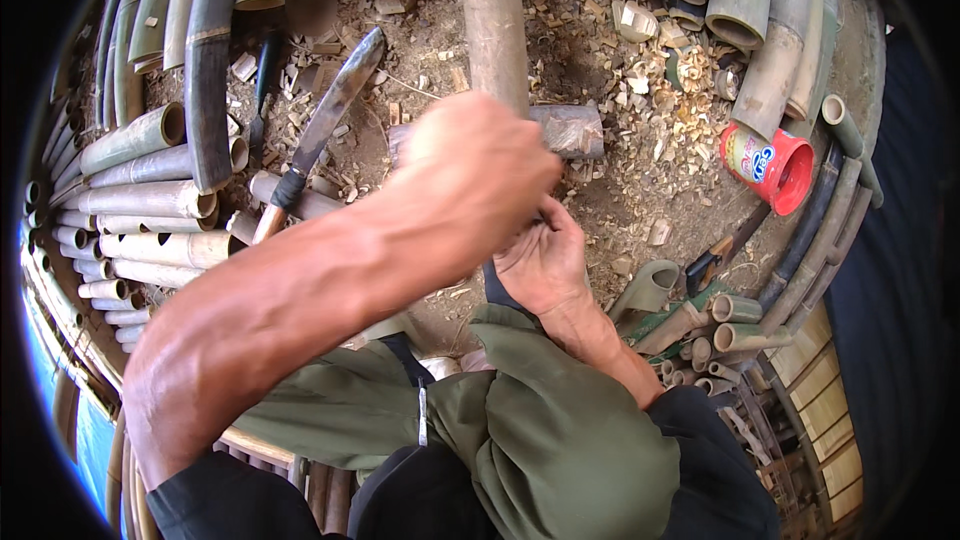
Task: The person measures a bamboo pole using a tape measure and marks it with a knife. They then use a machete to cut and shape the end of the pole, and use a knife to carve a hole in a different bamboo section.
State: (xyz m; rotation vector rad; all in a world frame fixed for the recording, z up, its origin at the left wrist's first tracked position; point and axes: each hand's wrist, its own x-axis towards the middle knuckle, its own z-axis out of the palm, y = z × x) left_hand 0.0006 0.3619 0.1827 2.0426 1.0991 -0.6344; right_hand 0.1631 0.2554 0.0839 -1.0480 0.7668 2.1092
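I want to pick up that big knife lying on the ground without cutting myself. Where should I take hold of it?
Probably by the handle, the end of the knife nearest the person. The dark blade points away toward the bamboo pieces, so come from the near left side, and close your grip around the handle below the black collar.

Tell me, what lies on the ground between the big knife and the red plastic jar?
In the head view, between the knife and the red jar stands an upright bamboo section, with a short grey piece lying across its base and pale wood chips scattered on the dirt.
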